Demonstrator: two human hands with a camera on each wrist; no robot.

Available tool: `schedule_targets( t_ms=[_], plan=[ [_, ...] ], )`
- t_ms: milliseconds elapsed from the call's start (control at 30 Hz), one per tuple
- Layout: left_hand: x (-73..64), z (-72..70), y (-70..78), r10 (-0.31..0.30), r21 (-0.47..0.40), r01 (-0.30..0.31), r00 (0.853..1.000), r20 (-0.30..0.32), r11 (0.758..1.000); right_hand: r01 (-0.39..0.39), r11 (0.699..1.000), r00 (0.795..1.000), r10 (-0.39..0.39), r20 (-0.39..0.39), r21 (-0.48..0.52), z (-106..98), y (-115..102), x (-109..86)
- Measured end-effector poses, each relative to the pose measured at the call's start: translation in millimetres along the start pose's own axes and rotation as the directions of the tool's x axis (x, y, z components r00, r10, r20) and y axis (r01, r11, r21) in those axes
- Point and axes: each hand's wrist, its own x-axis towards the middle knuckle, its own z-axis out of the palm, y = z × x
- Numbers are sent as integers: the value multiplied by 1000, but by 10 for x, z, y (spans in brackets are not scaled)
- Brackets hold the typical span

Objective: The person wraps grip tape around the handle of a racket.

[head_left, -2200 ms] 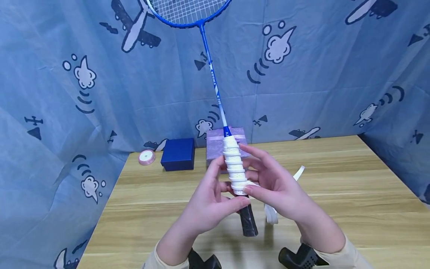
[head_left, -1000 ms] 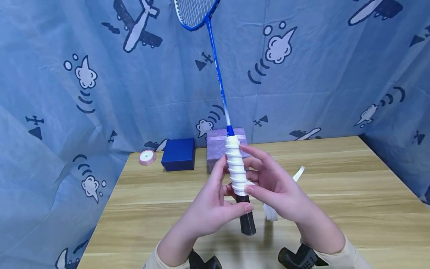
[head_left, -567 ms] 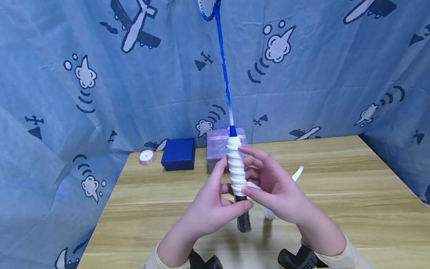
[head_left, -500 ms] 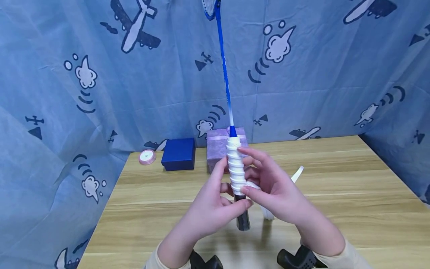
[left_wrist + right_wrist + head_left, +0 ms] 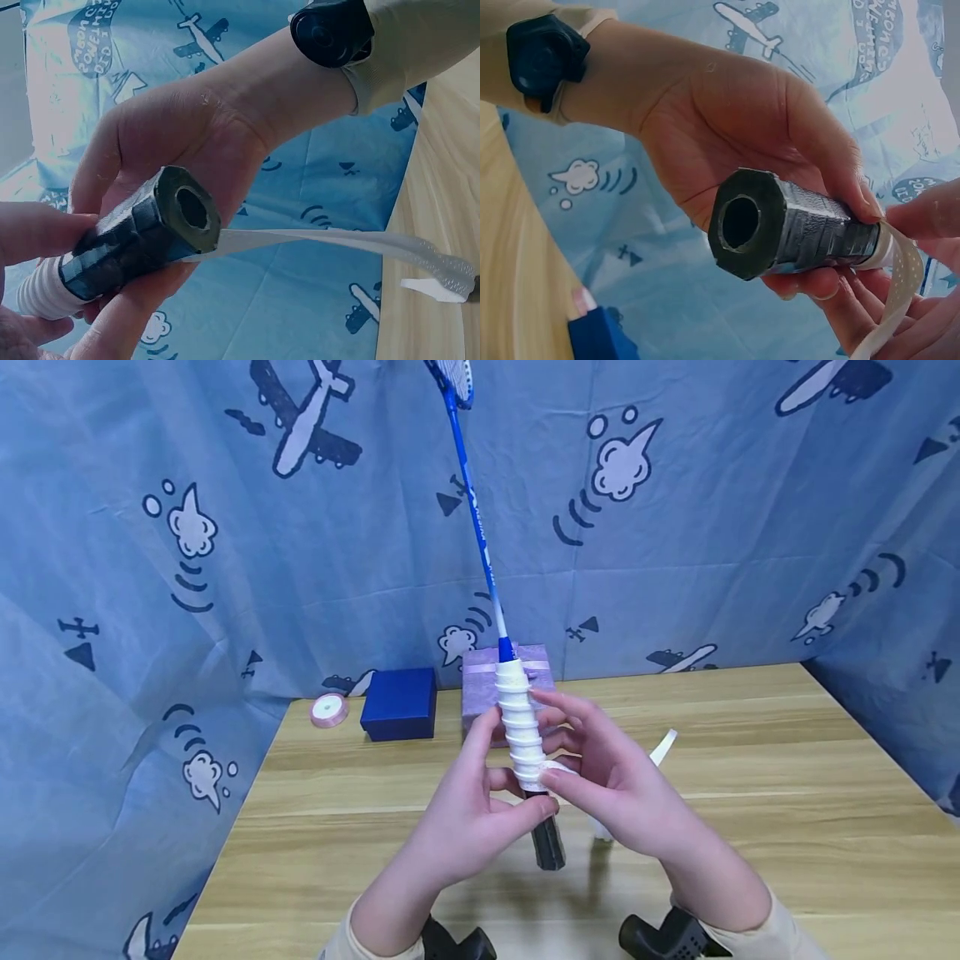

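Observation:
A blue-and-white badminton racket (image 5: pixel 477 518) leans upright, its head partly cut off by the top of the head view. White perforated grip tape (image 5: pixel 517 718) winds in ridged turns round the upper handle; the lower handle (image 5: pixel 120 247) is bare black with a hollow end. My left hand (image 5: pixel 468 818) holds the handle from the left, thumb across the black part. With its thumb at the lowest turn, my right hand (image 5: pixel 626 785) pinches the tape against the handle. A loose tape strip (image 5: pixel 904 277) trails from there; my right hand hides part of it in the head view.
At the back of the wooden table (image 5: pixel 750 793) stand a pink ribbon spool (image 5: pixel 328 711), a dark blue box (image 5: pixel 398 704) and a purple box (image 5: pixel 480 693), partly behind the handle and hands. A blue printed curtain (image 5: pixel 675 568) hangs behind.
The racket has turned about its shaft, its strung face going from broad to nearly edge-on. The shaft swung right, then back left. Both hands keep hold, barely shifting.

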Motion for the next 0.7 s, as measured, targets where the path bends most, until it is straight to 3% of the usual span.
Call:
schedule_targets(
  t_ms=[233,700],
  plan=[
    [4,3,-7,28,-71,-27,1000,8,997,-6,999,1000,6,6,53,-20,-7,5],
    [7,8,-75,121,-216,-99,989,90,971,-30,993,999,28,17,113,-22,3,-14]
  ],
)
